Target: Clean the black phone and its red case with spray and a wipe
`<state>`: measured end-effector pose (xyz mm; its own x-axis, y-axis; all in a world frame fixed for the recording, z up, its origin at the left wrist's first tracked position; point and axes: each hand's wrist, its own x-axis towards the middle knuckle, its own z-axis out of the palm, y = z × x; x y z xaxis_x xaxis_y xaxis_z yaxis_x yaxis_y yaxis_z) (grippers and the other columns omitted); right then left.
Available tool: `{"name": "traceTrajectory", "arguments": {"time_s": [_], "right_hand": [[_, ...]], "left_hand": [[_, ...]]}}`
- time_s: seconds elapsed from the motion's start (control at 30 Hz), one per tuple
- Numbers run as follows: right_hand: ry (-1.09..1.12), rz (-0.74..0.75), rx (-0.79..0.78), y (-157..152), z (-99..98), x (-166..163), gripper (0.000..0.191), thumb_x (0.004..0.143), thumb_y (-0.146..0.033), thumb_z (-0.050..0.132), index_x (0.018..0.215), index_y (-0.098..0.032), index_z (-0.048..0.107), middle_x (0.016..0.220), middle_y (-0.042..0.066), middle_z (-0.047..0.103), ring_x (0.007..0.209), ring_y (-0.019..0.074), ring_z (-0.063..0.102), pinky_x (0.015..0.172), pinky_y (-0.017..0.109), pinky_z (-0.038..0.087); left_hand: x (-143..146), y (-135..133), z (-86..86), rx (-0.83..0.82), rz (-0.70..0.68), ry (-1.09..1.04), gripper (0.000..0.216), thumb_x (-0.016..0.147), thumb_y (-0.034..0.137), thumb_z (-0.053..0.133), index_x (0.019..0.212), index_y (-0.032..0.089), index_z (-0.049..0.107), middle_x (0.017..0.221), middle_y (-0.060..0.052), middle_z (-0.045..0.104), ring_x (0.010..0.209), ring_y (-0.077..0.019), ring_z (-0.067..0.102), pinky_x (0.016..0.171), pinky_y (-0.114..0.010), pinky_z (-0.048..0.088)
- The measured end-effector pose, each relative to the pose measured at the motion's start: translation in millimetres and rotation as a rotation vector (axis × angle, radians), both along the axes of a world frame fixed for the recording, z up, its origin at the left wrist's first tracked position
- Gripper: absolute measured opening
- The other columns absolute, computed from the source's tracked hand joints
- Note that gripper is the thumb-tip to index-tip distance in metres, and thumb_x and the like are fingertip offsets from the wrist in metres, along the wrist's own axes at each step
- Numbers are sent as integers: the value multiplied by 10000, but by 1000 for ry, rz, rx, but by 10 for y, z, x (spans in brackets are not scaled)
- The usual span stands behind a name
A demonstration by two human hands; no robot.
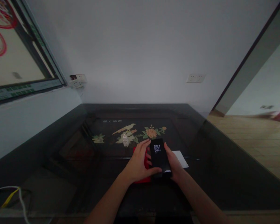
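Note:
A black smartphone (159, 157) with its screen lit, showing 0957 in large white digits, is tilted slightly above the dark table. My right hand (175, 163) grips it along the right edge, and fingertips show past its left edge. On the other side, my left hand (138, 161) has its fingertips at the upper left edge and its thumb across the lower screen. Under my left hand lies a flat red thing (143, 179), mostly hidden. Beside my right hand is a white sheet (180, 158), partly covered.
A small clear bottle (125, 140) stands on the glossy dark table (214, 177), which has a bird and flower picture. Cables, one white (21, 196) and one yellow (10, 197), lie at the left front. Wall sockets (195, 78) are behind; a window (21, 46) is at left.

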<state>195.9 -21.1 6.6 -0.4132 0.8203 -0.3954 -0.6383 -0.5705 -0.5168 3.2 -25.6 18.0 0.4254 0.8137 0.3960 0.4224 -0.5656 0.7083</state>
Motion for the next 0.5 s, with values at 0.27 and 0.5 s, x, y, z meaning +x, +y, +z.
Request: {"name": "traceTrajectory", "arguments": {"time_s": [0.27, 0.5], "right_hand": [[-85, 62, -75, 9, -91, 6, 635, 956, -688, 466, 1185, -134, 677, 919, 135, 781, 787, 283, 762, 781, 468, 608], [-235, 48, -124, -35, -120, 24, 623, 938, -695, 497, 1148, -138, 683, 871, 130, 780, 780, 291, 758, 741, 460, 607]], "left_hand": [[18, -45, -30, -22, -126, 220, 1441, 500, 678, 897, 1631, 296, 90, 1701, -137, 70, 1554, -404, 114, 1238, -633, 188], [18, -35, -25, -80, -159, 291, 1510, 462, 689, 897, 1638, 276, 45, 1704, -150, 32, 1557, -419, 67, 1232, -639, 185]]}}
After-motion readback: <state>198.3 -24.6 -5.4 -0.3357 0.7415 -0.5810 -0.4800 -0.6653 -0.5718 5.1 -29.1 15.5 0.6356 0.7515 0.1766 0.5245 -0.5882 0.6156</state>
